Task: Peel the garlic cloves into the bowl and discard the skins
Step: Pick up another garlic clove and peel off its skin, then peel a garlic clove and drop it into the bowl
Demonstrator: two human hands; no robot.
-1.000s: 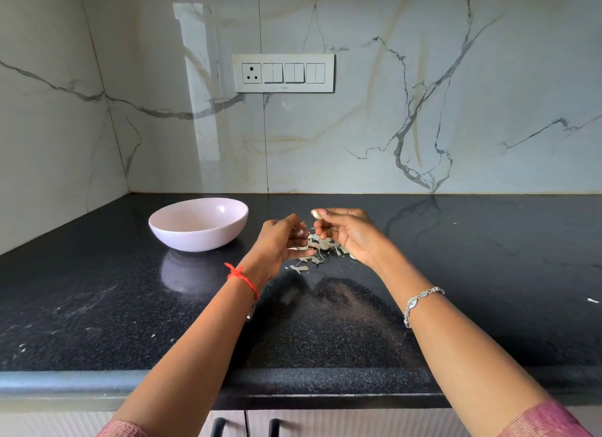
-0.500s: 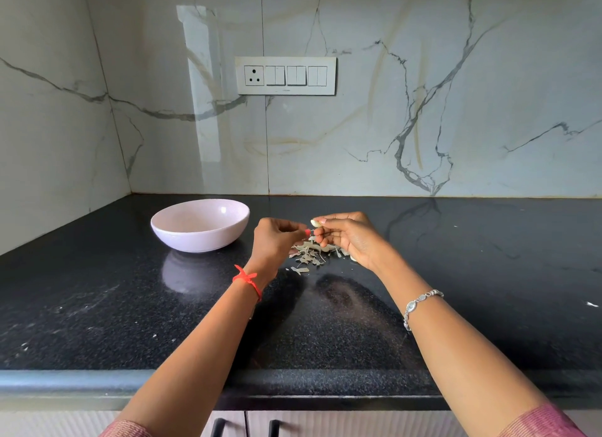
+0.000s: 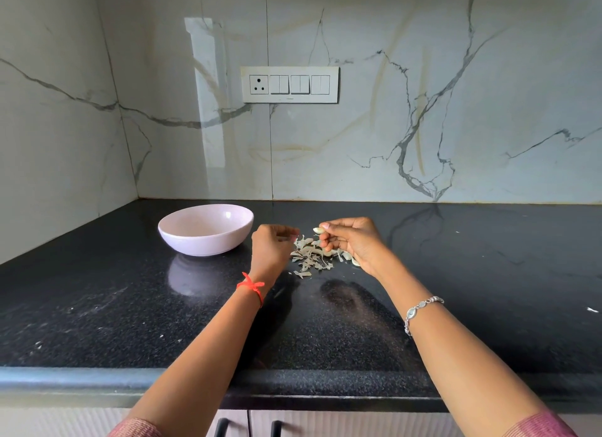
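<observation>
— Where's the bowl?
— The pink bowl (image 3: 202,241) sits toward the bench's back-left corner. Just right of it is the left hand (image 3: 272,247), fingers curled; whether they pinch anything, I cannot tell.
— And the garlic?
— Skins (image 3: 309,257) lie heaped mid-bench. Over them the right hand (image 3: 355,244) pinches a garlic clove (image 3: 318,230).
</observation>
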